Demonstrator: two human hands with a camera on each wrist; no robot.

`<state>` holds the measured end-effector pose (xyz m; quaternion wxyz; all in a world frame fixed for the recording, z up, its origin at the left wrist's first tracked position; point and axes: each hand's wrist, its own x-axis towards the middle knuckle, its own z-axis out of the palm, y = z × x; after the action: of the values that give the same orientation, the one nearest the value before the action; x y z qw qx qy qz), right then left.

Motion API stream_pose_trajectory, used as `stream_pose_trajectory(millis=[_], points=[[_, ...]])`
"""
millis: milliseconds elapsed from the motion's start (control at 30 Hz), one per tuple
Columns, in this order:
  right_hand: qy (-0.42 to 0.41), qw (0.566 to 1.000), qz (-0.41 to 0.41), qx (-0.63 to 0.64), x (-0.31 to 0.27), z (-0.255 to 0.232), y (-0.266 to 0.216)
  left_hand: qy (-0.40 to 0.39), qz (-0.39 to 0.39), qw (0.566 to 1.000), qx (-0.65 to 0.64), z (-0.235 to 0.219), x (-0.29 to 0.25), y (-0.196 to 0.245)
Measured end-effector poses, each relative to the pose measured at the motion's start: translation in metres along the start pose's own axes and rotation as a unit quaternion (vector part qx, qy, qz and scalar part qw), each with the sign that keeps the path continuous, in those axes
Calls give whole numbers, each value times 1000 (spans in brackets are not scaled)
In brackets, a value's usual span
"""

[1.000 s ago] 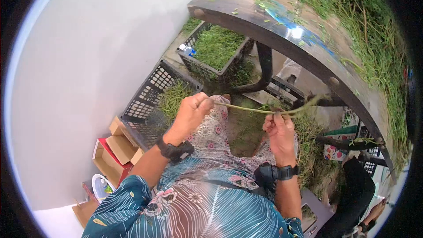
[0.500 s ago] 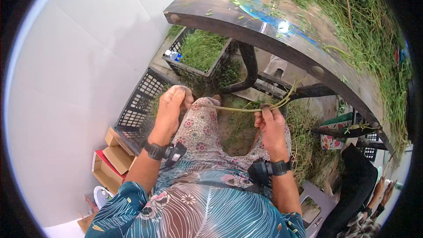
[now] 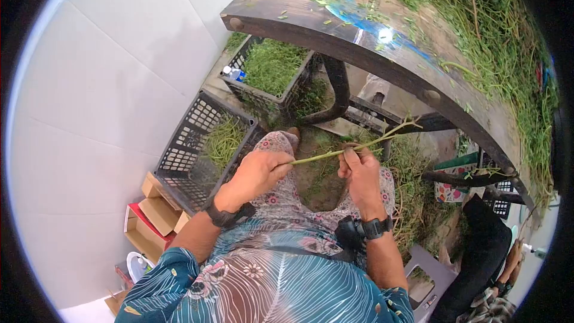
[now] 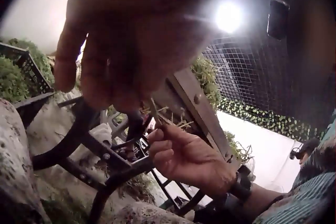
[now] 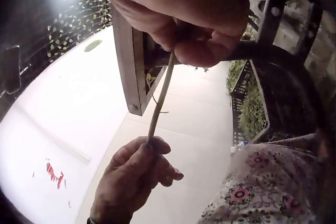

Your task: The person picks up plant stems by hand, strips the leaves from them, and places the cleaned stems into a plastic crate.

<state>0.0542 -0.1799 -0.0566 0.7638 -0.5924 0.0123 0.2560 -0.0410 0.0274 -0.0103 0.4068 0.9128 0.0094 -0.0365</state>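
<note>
Where your blue-and-brown shirt (image 3: pixel 287 281) ends, floral cloth (image 3: pixel 274 145) covers your legs, short of the table (image 3: pixel 269 3). Green stem (image 3: pixel 323 157): held btwn both hands, on your side of the table's near edge, approx. crosswise, forked end rising toward that edge. Your left hand (image 3: pixel 254 173): fingers curled inward, pressed tog., thumb & fingers pinching the stem's plain end. Your right hand (image 3: pixel 363 179): thumb & fingertips pinching same stem further along, nr the fork; other fingers bent. Black strap units on both wrists.

Near crate (image 3: pixel 179 149): black plastic, mesh walls, on your side of the table's left corner, w/ loose cut stems (image 3: pixel 222 143) inside. Cardboard box (image 3: pixel 143 224): open, nearer you than table, beyond that crate's outer side. Patterned bag (image 3: pixel 451 185): below table's right part. Second person (image 3: pixel 484 245): dark legs, nr table's right end, partly cut off. Far crate (image 3: pixel 263 96): by table's left corner, filled w/ leafy greens (image 3: pixel 275 66); blue-label bottle (image 3: pixel 233 73) at its rim. Big heap of greens (image 3: pixel 508 30): on table's far right side, w/ scattered leaf bits on the top.
</note>
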Motion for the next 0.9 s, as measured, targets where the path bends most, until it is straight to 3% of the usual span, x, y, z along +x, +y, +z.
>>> stream_pose_trajectory(millis=[133, 233, 433, 533, 833, 900], points=[[9, 997, 31, 73, 1, -1, 4, 34, 57, 997, 27, 6, -1, -11], [-8, 990, 39, 133, 2, -4, 9, 8, 5, 1000, -25, 3, -2, -4], [-51, 970, 100, 216, -2, -7, 4, -3, 0, 999, -42, 2, -3, -3], [-103, 959, 130, 229, -6, -10, -3, -6, -2, 998, -65, 1, -4, -5], [-68, 983, 85, 146, -10, 7, -15, -13, 3, 999, -42, -1, -4, 0], [-143, 966, 118, 181, -12, 1, -13, 8, 50, 999, 3, 2, -4, -8]])
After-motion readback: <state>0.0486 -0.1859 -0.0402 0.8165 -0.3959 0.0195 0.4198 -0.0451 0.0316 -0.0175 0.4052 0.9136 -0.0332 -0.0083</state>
